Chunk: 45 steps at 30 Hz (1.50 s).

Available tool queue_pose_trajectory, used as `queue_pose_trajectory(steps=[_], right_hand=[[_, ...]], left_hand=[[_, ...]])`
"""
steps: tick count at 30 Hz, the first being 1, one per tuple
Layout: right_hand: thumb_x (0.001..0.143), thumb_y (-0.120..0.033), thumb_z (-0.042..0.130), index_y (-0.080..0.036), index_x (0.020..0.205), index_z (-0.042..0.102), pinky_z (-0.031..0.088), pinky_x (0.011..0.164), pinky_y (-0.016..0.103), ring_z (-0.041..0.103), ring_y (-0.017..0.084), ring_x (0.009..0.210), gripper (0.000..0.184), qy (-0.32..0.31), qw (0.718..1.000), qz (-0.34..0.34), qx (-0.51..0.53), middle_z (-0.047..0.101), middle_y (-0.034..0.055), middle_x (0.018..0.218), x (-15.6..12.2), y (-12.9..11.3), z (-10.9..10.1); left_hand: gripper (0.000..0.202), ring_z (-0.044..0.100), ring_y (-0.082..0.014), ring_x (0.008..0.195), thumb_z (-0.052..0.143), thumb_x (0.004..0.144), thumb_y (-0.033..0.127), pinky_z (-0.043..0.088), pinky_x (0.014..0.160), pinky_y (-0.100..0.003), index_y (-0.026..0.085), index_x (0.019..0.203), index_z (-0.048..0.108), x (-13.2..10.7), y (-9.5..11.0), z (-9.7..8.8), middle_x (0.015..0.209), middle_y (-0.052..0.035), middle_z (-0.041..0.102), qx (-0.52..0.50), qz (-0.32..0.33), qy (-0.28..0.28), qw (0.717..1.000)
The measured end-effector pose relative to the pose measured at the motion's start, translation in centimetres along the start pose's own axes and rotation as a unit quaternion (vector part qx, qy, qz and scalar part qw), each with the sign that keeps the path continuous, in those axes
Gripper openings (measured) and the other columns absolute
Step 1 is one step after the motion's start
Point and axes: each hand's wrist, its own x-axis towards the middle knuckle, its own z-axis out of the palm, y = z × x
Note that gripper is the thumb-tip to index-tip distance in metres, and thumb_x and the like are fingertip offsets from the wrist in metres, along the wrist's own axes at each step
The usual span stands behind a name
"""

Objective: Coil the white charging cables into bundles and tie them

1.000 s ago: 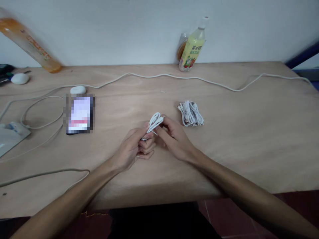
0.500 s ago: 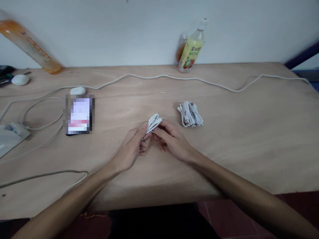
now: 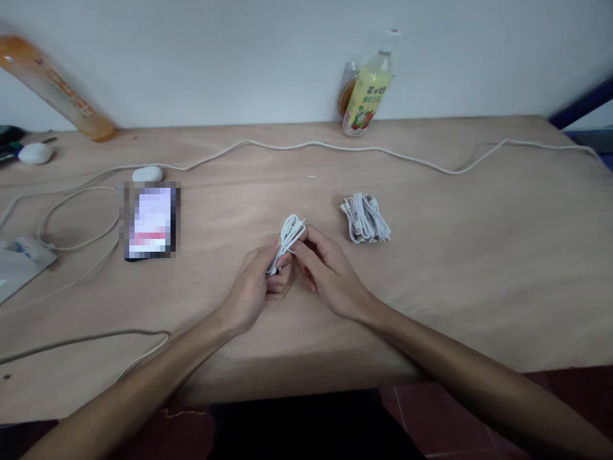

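A white charging cable [image 3: 290, 235], coiled into a narrow bundle, is held above the table in front of me. My left hand [image 3: 256, 281] grips the coil from the left, its thumb on top and its fingers curled beneath. My right hand [image 3: 328, 268] pinches at the coil's right side, where a short thin end sticks out between thumb and fingers. Part of the coil is hidden by the fingers. To the right of my hands, a pile of similar coiled white cables [image 3: 365, 219] lies on the wooden table [image 3: 479, 268].
A phone [image 3: 152, 223] lies on the left, with a white earbud case [image 3: 147, 174] behind it. One long white cable [image 3: 287, 149] runs across the back. A yellow drink bottle [image 3: 368, 96] and an orange bottle [image 3: 62, 89] lean at the wall. A power strip [image 3: 23, 265] is far left.
The coil has turned more upright in my hands, and more of its length shows over my left fingers. My right fingers have closed in a little. The cable pile has not moved.
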Motion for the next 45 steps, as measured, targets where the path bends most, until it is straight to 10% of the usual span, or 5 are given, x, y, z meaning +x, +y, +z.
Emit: queue_pose_trajectory(steps=[31,45], right_hand=[[0.111,-0.052,0.055,-0.025,0.083,0.064,0.055,0.074,0.034,0.062,0.020,0.081,0.040,-0.020,0.998,-0.052,-0.018,0.055,-0.0005,0.077,-0.4,-0.8,0.2],[0.114,-0.037,0.050,-0.027,0.082,0.052,0.050,0.061,0.034,0.058,0.015,0.056,0.034,0.012,0.995,-0.083,-0.046,0.058,-0.0053,0.065,-0.9,0.2,0.2]], left_hand=[[0.049,0.013,-0.0091,0.048,0.058,0.107,0.053,0.020,0.043,-0.020,0.024,0.070,0.043,-0.2,0.3,0.3,0.053,0.0107,0.022,-0.036,0.017,-0.026,0.999],[0.034,0.063,-0.0145,0.065,0.069,0.106,0.050,0.057,0.061,-0.026,0.020,0.090,0.064,-0.4,-0.1,0.9,0.075,0.0011,0.064,0.099,0.123,0.042,0.987]])
